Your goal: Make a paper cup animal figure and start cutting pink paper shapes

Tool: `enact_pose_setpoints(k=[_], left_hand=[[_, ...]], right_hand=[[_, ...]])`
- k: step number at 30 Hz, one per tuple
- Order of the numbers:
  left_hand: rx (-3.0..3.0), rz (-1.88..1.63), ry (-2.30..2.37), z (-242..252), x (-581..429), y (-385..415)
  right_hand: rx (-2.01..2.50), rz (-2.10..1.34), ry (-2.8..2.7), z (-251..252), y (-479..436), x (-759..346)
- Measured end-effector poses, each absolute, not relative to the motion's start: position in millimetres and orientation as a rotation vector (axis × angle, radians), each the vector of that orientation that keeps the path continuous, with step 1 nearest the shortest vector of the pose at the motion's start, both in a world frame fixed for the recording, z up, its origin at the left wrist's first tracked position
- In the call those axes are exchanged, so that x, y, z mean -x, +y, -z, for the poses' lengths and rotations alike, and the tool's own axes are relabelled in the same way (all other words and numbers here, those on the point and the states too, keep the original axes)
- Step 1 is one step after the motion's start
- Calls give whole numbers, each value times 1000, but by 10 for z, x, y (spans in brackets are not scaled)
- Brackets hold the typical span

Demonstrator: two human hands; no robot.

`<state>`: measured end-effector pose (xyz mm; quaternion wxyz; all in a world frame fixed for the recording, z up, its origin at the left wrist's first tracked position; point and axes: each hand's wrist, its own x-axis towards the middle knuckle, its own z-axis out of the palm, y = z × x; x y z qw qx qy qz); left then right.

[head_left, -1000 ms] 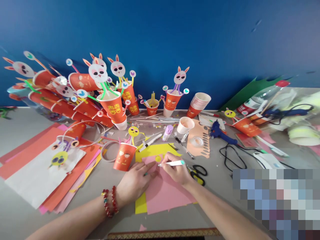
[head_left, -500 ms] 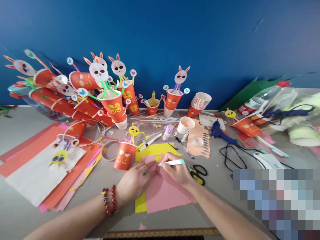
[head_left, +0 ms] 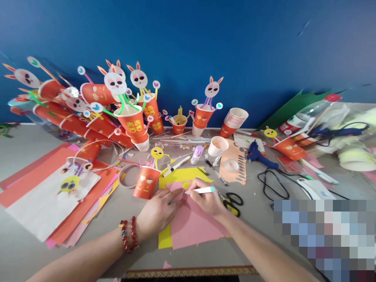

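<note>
A pink sheet (head_left: pixel 196 227) lies over a yellow sheet (head_left: pixel 165 238) on the grey table. My left hand (head_left: pixel 160 209) rests on the pink sheet's left side, fingers stretched out and holding nothing. Pinched in my right hand (head_left: pixel 205 197) is a white marker (head_left: pixel 205 190) with a green end, its tip low at the upper part of the pink sheet, near my left fingertips. A small yellow circle (head_left: pixel 185 185) is just above the tip. Black-handled scissors (head_left: pixel 233 203) lie right of my right hand.
A red cup (head_left: pixel 146 183) with a yellow rabbit stands left of the sheets. Several rabbit cups (head_left: pixel 131 123) crowd the back left. Purple glue stick (head_left: pixel 196 155), white cup (head_left: pixel 218 146) and blue glue gun (head_left: pixel 260 155) lie beyond. Stacked coloured paper (head_left: pixel 38 211) covers the left.
</note>
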<state>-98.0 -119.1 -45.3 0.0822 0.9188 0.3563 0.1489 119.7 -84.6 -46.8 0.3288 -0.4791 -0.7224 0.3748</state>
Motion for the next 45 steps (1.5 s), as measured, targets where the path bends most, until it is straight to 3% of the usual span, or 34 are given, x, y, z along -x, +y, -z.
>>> enact_pose_setpoints(k=[45], left_hand=[[-2707, -421, 1061, 467, 996, -1193]], right_hand=[[1265, -843, -1858, 515, -855, -1214]])
